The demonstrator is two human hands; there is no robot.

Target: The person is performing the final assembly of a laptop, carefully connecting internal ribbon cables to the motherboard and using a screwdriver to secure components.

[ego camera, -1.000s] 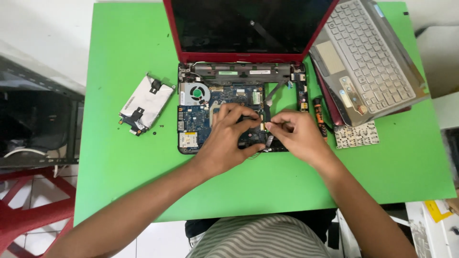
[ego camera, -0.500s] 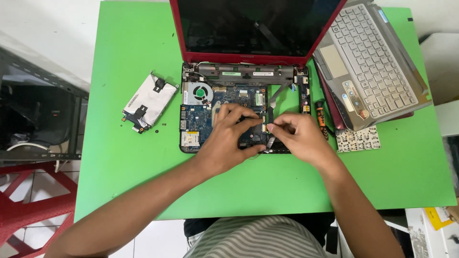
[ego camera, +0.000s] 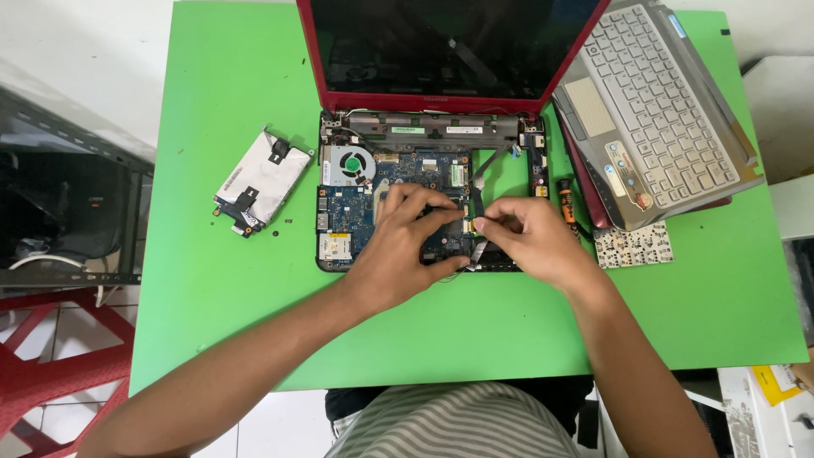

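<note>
The laptop (ego camera: 424,170) lies opened up at the middle of the green table (ego camera: 212,322); its top cover is off, so the blue board (ego camera: 356,212) shows, rectangular and studded with small chips and connectors; one round fan (ego camera: 349,164) in a grey metal housing sits at the board's upper left; the red-framed screen (ego camera: 441,47) stands behind, dark and glossy.

The left hand (ego camera: 407,246) rests on the board's right half, fingers curled down onto it; the right hand (ego camera: 534,237) is just beside it, thumb and forefinger pinched together on a small part at the board's edge; what that part is cannot be told, nor whether the left hand grips anything.

One flat, silvery drive (ego camera: 259,181) in a black-tabbed bracket lies tilted on the table left of the laptop; one grey keyboard cover (ego camera: 657,110), plastic with pale keys, lies askew to the right over a dark red panel; one small pale key sheet (ego camera: 634,246) lies below it; one orange-handled tool (ego camera: 565,202) lies between the laptop and that cover; a red plastic chair (ego camera: 51,373) stands at lower left.
</note>
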